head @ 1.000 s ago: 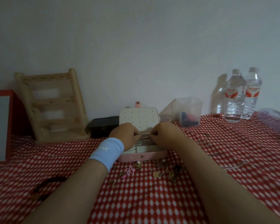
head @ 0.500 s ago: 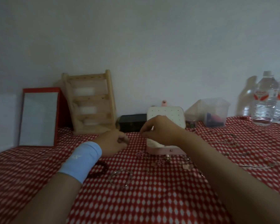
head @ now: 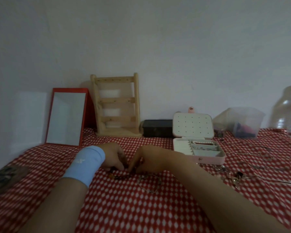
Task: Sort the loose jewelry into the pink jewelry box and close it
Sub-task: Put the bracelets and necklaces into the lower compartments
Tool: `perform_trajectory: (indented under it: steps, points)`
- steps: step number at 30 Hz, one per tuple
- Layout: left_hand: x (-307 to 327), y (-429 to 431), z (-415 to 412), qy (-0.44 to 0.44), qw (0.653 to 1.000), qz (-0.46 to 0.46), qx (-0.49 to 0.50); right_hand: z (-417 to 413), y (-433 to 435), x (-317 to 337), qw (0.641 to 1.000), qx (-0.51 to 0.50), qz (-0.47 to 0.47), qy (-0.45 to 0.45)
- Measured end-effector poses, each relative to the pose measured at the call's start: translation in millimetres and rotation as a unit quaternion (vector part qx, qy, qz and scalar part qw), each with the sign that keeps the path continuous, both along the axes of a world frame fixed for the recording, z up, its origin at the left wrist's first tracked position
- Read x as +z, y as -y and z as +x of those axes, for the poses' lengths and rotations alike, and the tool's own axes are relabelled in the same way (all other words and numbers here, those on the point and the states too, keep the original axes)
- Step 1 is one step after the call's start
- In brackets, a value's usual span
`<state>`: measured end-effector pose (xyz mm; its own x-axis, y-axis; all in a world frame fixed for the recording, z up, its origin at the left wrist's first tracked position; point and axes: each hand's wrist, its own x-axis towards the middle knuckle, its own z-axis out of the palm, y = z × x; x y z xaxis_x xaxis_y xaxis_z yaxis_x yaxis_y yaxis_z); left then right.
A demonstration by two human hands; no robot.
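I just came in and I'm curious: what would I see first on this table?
The left hand and right hand meet over a dark bead bracelet in the middle of the red checked cloth. To their right sits an open pink jewelry box; a red-framed mirror stands at the back left.

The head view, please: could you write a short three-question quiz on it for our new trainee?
1. True or false: the pink jewelry box is closed.
2. What stands directly left of the wooden rack? A: a red-framed mirror. B: a water bottle. C: a black box.
3. Fill in: the left hand and right hand both have their fingers on a dark beaded ____ lying on the cloth.

Key: 1 false, its lid stands upright. 2 A. 3 bracelet.
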<state>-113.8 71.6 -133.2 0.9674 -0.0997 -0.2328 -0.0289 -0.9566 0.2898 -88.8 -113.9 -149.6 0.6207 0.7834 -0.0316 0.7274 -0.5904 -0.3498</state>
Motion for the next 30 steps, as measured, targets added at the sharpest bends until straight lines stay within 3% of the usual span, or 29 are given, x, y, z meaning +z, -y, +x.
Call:
perform_trajectory:
  steps: [4, 8, 11, 15, 20, 24, 30]
  points:
    - [-2, 6, 0, 0.032, 0.999, 0.024, -0.015, 3, 4, -1, 0.999, -0.024, -0.002, 0.031]
    - [2, 19, 1, 0.096, 0.992, -0.075, -0.025, 9, 19, 2, 0.995, -0.078, 0.058, 0.037]
    - [-2, 31, -2, 0.056, 0.987, -0.146, -0.045, 10, 34, 7, 0.989, -0.109, 0.1, 0.02]
    - [-12, 43, 4, 0.087, 0.989, -0.106, -0.061, 8, 54, 6, 0.981, -0.125, 0.145, 0.019]
    - [-5, 66, 9, 0.132, 0.972, -0.182, -0.061, 5, 86, 14, 0.963, -0.168, 0.206, 0.035]
    - [6, 105, 17, 0.141, 0.964, -0.214, -0.066, 5, 124, 25, 0.944, -0.201, 0.26, -0.007]
    - [13, 171, 39, 0.165, 0.961, -0.186, -0.125, 8, 184, 27, 0.937, -0.269, 0.208, 0.083]
